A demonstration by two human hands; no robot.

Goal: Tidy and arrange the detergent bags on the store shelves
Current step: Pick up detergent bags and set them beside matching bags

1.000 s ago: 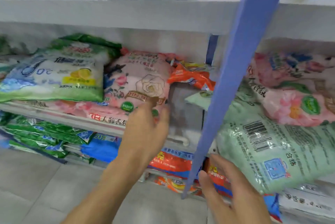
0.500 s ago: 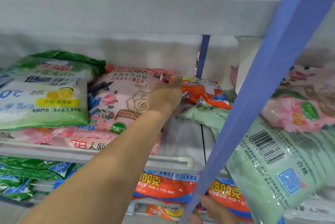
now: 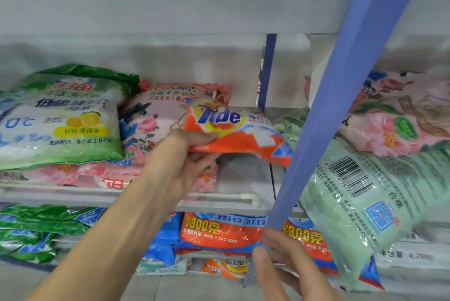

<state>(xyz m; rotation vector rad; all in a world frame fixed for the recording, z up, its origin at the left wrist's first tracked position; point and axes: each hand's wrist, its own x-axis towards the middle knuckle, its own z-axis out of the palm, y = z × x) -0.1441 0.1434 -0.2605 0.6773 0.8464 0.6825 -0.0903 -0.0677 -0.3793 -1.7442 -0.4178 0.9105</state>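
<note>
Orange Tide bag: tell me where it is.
Head view, centre: the orange Tide bag is held over the middle shelf by the left hand, pink floral bag to its left, slanted blue post to its right.

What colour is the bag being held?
The bag is mostly orange, with blue letters on yellow, seen in the head view.

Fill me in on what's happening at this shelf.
A person is sorting detergent bags on store shelves. The left hand grips the orange Tide bag by its lower edge, holding it raised above the middle shelf, in front of a pink floral bag. The right hand holds the slanting blue post near its lower end. To the right, a pale green bag tilts out past the shelf edge, not yet straightened.
</note>
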